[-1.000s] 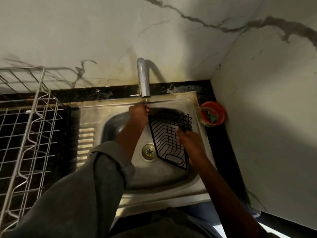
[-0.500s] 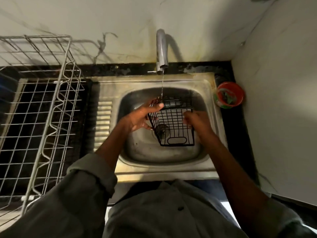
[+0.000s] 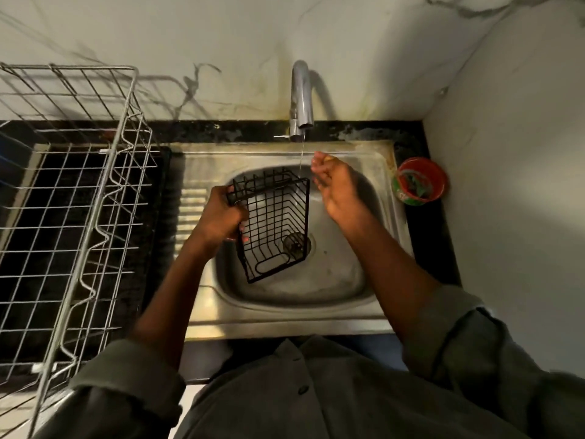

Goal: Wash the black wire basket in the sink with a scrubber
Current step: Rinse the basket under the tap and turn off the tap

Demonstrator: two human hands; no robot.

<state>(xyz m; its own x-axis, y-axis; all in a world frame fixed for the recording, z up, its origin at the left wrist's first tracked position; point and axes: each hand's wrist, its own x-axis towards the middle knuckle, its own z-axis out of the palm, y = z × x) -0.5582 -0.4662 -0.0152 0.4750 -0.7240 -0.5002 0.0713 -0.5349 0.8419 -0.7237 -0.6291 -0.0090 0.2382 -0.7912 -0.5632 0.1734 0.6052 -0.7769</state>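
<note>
My left hand (image 3: 221,217) grips the black wire basket (image 3: 273,226) over the sink (image 3: 364,289), long axis running from tap (image 3: 301,99) toward me | right hand (image 3: 335,188) loose, empty, right of basket, nearer red cup (image 3: 421,180) | one basket, one tap, one cup

Wire basket (image 3: 272,229) in sink (image 3: 348,153) bowl, over drain (image 3: 296,243), left hand (image 3: 221,217) on its left rim. Right hand (image 3: 338,188) right of basket, apart. Tap (image 3: 301,96) behind sink. Drying rack (image 3: 63,191) on surface left of sink; cup (image 3: 421,180) at surface's back right corner.
</note>
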